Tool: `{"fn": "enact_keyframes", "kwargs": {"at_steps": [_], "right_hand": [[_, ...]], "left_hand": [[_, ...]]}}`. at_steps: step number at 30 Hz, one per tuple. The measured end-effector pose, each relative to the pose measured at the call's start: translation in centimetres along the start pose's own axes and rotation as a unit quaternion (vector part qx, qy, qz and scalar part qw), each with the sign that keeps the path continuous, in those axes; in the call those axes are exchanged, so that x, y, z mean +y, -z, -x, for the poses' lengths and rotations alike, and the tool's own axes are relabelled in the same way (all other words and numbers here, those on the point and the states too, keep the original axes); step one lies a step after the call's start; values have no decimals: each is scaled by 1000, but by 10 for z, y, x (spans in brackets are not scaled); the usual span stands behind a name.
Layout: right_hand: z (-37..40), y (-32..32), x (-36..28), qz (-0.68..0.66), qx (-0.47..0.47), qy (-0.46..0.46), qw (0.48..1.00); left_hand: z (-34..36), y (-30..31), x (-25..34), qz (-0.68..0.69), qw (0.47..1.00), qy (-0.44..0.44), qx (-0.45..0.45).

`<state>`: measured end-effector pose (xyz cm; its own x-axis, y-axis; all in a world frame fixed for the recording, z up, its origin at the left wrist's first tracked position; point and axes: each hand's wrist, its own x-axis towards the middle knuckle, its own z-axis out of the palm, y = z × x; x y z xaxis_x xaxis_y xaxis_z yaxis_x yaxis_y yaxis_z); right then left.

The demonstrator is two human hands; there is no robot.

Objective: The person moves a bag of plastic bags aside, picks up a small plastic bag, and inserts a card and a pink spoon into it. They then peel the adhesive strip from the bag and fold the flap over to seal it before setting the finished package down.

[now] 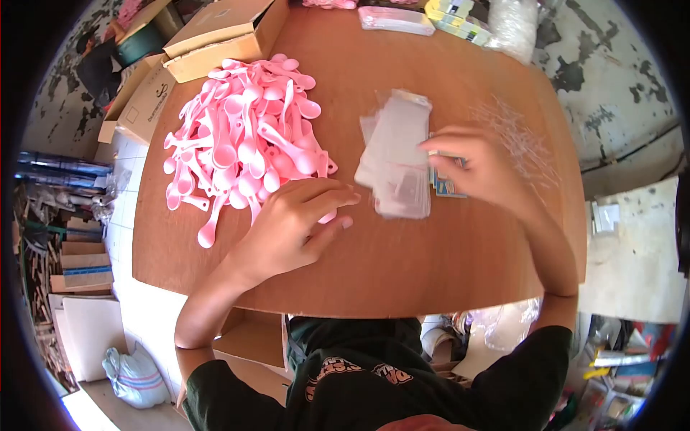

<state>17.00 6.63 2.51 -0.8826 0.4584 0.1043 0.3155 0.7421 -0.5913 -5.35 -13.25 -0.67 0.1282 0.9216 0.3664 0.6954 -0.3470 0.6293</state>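
Note:
My left hand [298, 223] is over the table just in front of the pink spoon pile [244, 129], fingers apart and curved, holding nothing. My right hand [471, 161] hovers at the right edge of a stack of clear plastic bags [399, 154], with its thumb and fingers apart. Partly hidden under that hand lie small blue printed cards [449, 188]. The bags lie fanned and overlapping in the middle of the brown table [345, 273].
Thin clear strips [517, 140] are scattered at the right. An open cardboard box [215, 36] stands at the back left. Along the back edge are a pink-white packet stack [397, 21], yellow packs [458, 18] and a plastic-wrapped roll [513, 29].

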Motion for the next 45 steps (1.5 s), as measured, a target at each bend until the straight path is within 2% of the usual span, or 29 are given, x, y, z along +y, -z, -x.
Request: {"fn": "enact_keyframes", "kwargs": {"at_steps": [1, 2, 3, 6, 7, 9, 12, 13, 14, 15, 17, 18, 19, 20, 21, 22, 23, 24, 25, 27, 28, 30, 31, 32, 36, 38, 42, 44, 45], "right_hand": [[2, -13, -7, 7, 4, -4, 1000], [1, -29, -6, 151, 33, 61, 986], [0, -41, -2, 292, 61, 125, 946], [-12, -61, 22, 352, 88, 96, 927], [-14, -67, 25, 358, 91, 100, 924], [-17, -77, 28, 161, 87, 18, 983], [-12, -90, 22, 186, 111, 24, 976], [-9, -91, 17, 189, 112, 28, 975], [-5, -93, 12, 224, 156, 40, 961], [-1, -94, 5, 259, 200, 53, 944], [6, -93, -15, 237, 194, 54, 950], [11, -94, -27, 211, 186, 52, 958], [18, -97, -42, 213, 181, 53, 959], [24, -102, -60, 227, 197, 77, 951], [29, -109, -74, 239, 212, 100, 942], [34, -117, -83, 240, 210, 98, 943], [39, -124, -91, 240, 208, 118, 941], [42, -130, -97, 242, 207, 138, 938], [45, -136, -103, 245, 208, 133, 938], [50, -143, -111, 158, 219, 161, 949], [55, -138, -111, 159, 237, 129, 950], [57, -124, -78, 134, 301, 9, 944], [56, -108, -63, 216, 277, -13, 936], [55, -92, -48, 296, 251, -33, 921], [70, -75, 5, 292, 172, -22, 941], [71, -70, 8, 194, 142, -111, 964], [77, -66, 30, 144, 153, -70, 975], [72, -64, 25, 243, 201, 8, 949], [69, -65, 21, 242, 201, 10, 949]], "left_hand": [[7, -2, 7, 4, 1000, -8, 1], [15, -5, 13, 18, 1000, 23, -9], [23, -8, 20, 30, 998, 53, -18], [39, -23, 28, 19, 999, 25, 17], [44, -26, 30, -6, 1000, 19, 20], [50, -33, 31, -21, 999, -1, 43], [59, -34, 39, -8, 998, 22, 54], [61, -32, 44, 7, 997, 67, 36], [63, -31, 47, 22, 993, 112, 18], [61, -37, 42, 21, 994, 110, 22], [54, -59, 18, 160, 967, 50, 190], [50, -64, 12, 163, 966, 52, 195], [45, -66, 5, 303, 931, 138, 150], [39, -64, -1, 433, 869, 217, 99], [34, -58, -6, 435, 868, 217, 100], [28, -51, -10, 578, 756, 307, 17], [25, -46, -10, 692, 608, 383, -70], [25, -46, -8, 709, 592, 377, -66], [25, -55, -17, 710, 591, 377, -72], [26, -70, -29, 697, 638, 321, -63], [27, -69, -20, 691, 635, 346, -8], [24, -70, -21, 680, 638, 360, 18], [24, -70, -23, 665, 645, 374, 48], [25, -70, -24, 685, 628, 363, 61], [29, -56, -16, 702, 618, 349, 51], [31, -51, -15, 705, 622, 336, 55], [32, -59, -28, 715, 626, 306, 45], [31, -58, -27, 711, 638, 291, 55], [30, -58, -27, 710, 639, 291, 57]]}}
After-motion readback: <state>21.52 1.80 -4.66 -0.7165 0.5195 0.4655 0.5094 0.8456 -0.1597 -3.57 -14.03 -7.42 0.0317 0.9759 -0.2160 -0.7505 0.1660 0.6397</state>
